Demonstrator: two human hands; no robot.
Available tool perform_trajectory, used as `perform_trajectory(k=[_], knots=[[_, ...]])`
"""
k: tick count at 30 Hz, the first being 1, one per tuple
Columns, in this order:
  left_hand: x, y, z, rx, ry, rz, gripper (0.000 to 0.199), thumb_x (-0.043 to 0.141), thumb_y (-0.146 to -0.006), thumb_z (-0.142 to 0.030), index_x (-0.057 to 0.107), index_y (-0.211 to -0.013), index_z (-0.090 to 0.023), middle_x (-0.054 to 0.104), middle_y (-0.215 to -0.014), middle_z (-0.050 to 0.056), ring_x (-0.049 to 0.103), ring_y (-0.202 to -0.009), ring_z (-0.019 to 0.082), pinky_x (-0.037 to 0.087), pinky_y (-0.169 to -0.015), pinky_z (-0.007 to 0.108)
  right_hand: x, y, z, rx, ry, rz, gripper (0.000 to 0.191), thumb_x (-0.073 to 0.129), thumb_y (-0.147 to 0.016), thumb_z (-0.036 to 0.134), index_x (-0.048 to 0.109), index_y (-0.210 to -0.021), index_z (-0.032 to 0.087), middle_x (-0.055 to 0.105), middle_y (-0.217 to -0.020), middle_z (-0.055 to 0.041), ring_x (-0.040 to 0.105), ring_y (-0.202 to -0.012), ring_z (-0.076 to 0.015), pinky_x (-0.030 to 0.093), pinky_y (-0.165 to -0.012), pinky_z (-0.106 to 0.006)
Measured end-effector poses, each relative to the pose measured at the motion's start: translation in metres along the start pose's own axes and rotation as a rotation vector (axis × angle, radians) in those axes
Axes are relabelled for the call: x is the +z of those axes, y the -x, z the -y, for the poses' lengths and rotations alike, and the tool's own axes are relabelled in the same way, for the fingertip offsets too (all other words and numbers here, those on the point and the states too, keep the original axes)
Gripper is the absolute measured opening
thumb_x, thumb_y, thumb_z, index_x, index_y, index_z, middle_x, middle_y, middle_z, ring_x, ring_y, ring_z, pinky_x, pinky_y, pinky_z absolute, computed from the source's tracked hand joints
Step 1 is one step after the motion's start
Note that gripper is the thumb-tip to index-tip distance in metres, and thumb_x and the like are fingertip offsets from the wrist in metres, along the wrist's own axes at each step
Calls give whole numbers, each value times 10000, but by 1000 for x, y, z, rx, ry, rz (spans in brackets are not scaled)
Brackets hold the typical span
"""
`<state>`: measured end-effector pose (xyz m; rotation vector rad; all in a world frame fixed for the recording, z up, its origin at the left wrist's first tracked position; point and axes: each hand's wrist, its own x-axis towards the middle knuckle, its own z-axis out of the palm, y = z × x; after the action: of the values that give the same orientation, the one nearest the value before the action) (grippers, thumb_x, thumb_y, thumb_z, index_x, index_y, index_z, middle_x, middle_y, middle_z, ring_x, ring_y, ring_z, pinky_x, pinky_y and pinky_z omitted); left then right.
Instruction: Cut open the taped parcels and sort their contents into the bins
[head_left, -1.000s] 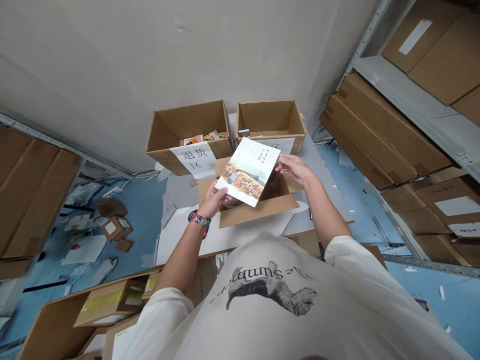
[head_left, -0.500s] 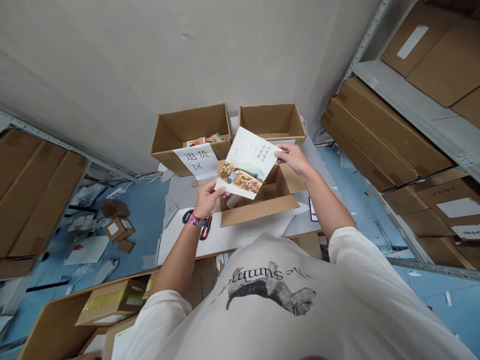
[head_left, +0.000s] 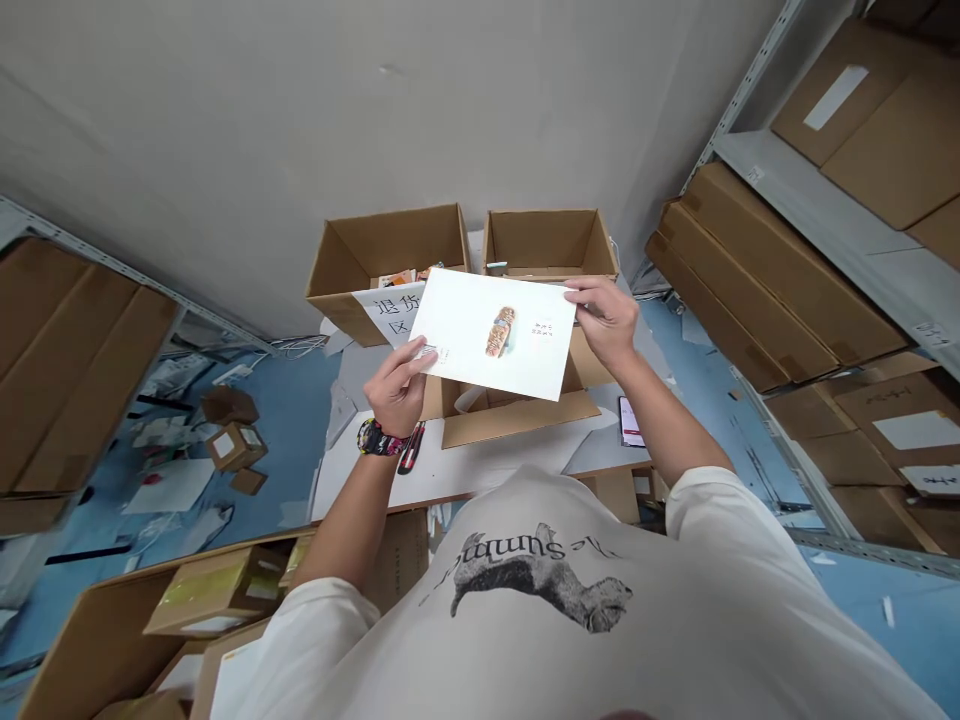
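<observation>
Center frame, over an open cardboard box (head_left: 517, 425) | left hand (head_left: 397, 390) and right hand (head_left: 604, 322) grip opposite edges of a paperback book (head_left: 491, 335) | held flat, back cover up, facing the camera

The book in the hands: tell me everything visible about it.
The book is a thin paperback, its visible cover white, with a small brownish illustration at the centre, a small printed block to the right and fine print near one corner. It is held tilted, above an open cardboard box, its edges gripped by the left hand and right hand.
</observation>
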<state>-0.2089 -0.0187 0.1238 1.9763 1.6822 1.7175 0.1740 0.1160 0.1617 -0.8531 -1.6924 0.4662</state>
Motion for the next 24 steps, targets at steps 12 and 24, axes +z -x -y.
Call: perform_trajectory(k=[12,24], knots=[[-12,-9,-7,-240,193,231,346,848,-1016,-578,899,-1127,-254,901,-1100,83,878,-1036,295,737,-957,439,-11,1,13,162,44,85,137,826,-1023,411,894,-1093,315,897,-1201,-56,822,-1276,-341,689,-1060,-475],[0,1,-2,-652,536,359,713,1008,-815,-743,889,-1224,-172,885,-1020,104,861,-788,243,694,-677,319,-6,19,-15,476,-253,206,332,978,-876,502,876,-1013,217,832,-892,-24,765,-786,-205,709,-816,-401]])
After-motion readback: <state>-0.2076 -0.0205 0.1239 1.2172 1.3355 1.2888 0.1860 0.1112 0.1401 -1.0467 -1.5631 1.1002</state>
